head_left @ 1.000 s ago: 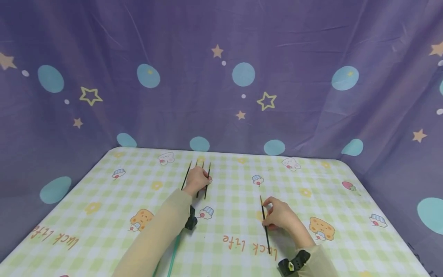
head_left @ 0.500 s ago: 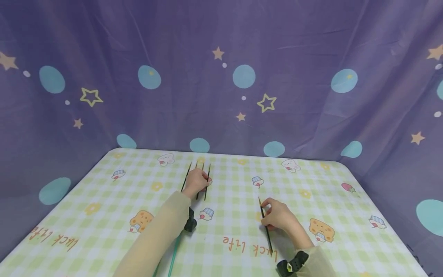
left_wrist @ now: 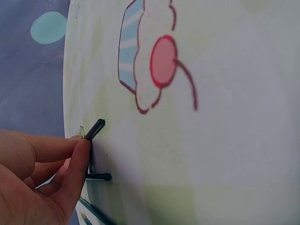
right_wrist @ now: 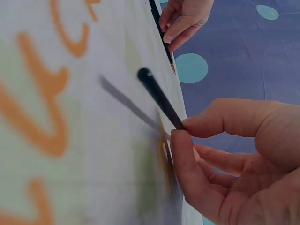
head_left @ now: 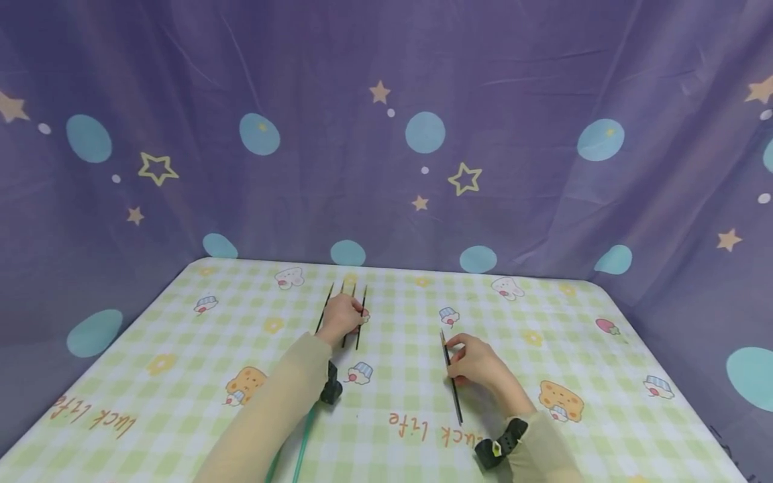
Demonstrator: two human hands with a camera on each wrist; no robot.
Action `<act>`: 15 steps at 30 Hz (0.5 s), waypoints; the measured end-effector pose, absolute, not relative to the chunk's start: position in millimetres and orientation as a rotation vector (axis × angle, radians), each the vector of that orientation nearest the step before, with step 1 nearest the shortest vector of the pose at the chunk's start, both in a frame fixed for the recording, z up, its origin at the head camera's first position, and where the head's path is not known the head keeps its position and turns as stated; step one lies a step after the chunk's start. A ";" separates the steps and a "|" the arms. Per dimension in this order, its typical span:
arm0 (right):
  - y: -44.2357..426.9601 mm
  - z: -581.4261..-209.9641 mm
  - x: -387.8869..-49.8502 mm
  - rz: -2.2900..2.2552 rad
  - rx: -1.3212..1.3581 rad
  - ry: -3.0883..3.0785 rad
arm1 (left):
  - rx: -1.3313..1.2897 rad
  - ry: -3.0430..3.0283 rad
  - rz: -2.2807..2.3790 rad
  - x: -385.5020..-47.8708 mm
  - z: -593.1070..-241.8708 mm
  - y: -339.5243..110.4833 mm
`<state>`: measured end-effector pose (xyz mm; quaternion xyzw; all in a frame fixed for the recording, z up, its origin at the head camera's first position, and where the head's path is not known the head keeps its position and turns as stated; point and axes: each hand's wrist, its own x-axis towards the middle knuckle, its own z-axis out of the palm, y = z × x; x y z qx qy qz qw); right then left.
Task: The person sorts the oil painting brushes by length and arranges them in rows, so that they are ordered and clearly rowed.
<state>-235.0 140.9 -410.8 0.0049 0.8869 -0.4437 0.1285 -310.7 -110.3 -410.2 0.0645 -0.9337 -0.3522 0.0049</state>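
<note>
With thumb and fingertips my right hand [head_left: 477, 362] pinches a thin black paintbrush [head_left: 455, 401]. In the right wrist view its dark handle [right_wrist: 159, 99] is tilted and casts a shadow on the tablecloth, so that end is off the cloth. Farther back, my left hand [head_left: 340, 315] pinches the rightmost paintbrush [head_left: 358, 337] of a group laid side by side, bristles toward the back. That handle end [left_wrist: 97, 128] shows beyond the fingertips in the left wrist view. The leftmost paintbrush [head_left: 323, 310] lies beside the hand; those between are partly hidden under it.
A green-and-white checked tablecloth [head_left: 398, 376] with printed cartoons covers the table. Green cords [head_left: 302, 446] lie near the left forearm. A purple curtain [head_left: 314, 194] hangs behind and at both sides. Each wrist wears a black camera [head_left: 331, 384].
My right hand has moved left and slightly toward the back, carrying its paintbrush along. The left hand and the brushes under it have stayed about where they were.
</note>
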 end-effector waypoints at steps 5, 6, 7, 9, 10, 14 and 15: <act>133.5 -411.3 -249.2 -1.377 -0.021 2.566 | 0.239 -2.917 -1.134 -311.2 -407.6 -109.9; 131.9 -411.4 -252.0 -1.400 -0.022 2.560 | 0.243 -2.917 -1.129 -310.9 -407.0 -109.4; 130.3 -411.7 -254.5 -1.418 -0.028 2.561 | 0.234 -2.914 -1.113 -309.6 -405.7 -108.6; 127.0 -412.4 -258.9 -1.460 -0.036 2.562 | 0.230 -2.927 -1.086 -309.0 -404.8 -107.9; 125.1 -412.4 -260.7 -1.478 -0.037 2.562 | 0.224 -2.934 -1.071 -309.1 -405.3 -108.0; 116.9 -412.6 -268.4 -1.533 -0.039 2.553 | 0.217 -2.949 -1.048 -310.7 -408.4 -110.2; 114.6 -411.9 -270.1 -1.542 -0.042 2.550 | 0.213 -2.948 -1.047 -311.1 -409.1 -110.7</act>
